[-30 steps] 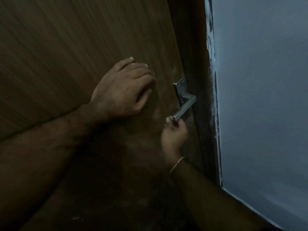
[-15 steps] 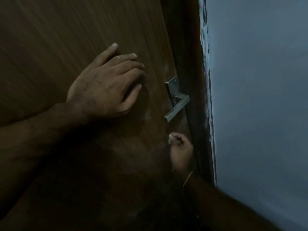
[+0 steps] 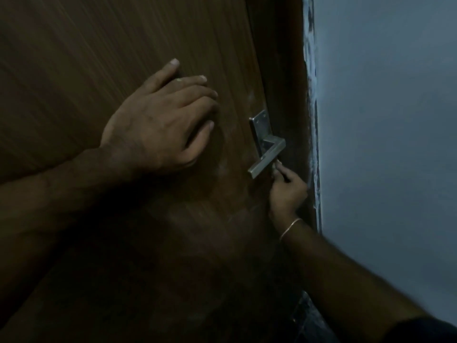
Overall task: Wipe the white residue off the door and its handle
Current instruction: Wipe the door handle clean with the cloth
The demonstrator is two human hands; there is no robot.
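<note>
A dim room: a dark brown wood-grain door fills the view from the left to about centre, a dark frame strip beside it, and a pale grey-blue painted wall at three o'clock with ragged white paint along its edge.

The brushed-metal lever handle on its rectangular plate sits just right of centre. Faint whitish smears show on the door at about nine o'clock from the lever's free end; more may lie below, but it is too dark to tell.

Risks, as I judge them: the right hand seems to work with very little material, so residue may only smear across the grain rather than lift; pressure on the lever could swing it down and unlatch the door; and in this light patches could be missed.

The left hand lies flat on the door at nine o'clock of the handle, fingers straight and slightly spread, bracing. The right hand, a thin bangle at its wrist, reaches up from five o'clock — fingers curled together, tips pinched against the underside of the lever; whether a cloth is between them cannot be told.
</note>
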